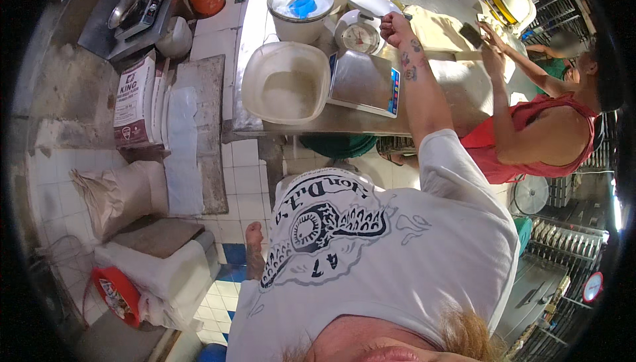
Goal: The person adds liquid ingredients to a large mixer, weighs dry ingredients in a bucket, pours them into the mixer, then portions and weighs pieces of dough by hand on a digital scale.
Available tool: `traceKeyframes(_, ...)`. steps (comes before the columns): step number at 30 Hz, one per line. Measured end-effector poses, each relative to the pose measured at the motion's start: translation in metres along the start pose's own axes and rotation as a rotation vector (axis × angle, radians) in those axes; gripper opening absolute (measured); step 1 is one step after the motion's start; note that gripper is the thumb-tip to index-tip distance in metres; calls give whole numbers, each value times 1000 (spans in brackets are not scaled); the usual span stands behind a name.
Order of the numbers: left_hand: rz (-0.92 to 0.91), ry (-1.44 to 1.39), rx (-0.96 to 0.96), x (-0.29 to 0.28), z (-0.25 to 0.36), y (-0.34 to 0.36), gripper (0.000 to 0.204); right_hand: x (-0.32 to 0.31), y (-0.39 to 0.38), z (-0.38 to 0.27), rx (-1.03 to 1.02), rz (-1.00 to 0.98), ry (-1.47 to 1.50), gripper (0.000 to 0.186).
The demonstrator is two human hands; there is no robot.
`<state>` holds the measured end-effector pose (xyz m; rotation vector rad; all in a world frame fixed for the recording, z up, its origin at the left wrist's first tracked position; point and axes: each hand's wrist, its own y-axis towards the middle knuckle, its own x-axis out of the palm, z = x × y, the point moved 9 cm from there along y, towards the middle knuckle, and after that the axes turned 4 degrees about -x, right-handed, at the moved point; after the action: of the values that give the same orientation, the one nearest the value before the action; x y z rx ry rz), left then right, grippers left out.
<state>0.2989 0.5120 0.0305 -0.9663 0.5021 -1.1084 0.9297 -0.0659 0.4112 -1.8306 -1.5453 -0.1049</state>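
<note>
One curled right grip near dial scale, one curled left grip, contents unclear; lettered sack.

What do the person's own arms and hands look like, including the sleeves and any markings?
The right hand and left hand are both without gloves. A loose, short white sleeve covers the right upper arm; the right forearm has several small, separate tattoos. The left arm is mostly hidden.

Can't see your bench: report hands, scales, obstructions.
Left hand low, off the bench. Right hand curled by dial scale, hold unclear. Tub crowds flat scale from left.
</note>
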Motion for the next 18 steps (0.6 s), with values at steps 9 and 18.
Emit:
traceKeyframes(9,207,386,147,8,40,-9,32,-18,10,-1,-63,67,-42,23)
traceKeyframes(18,218,341,66,11,43,2,35,-14,19,-11,-18,31,-36,19)
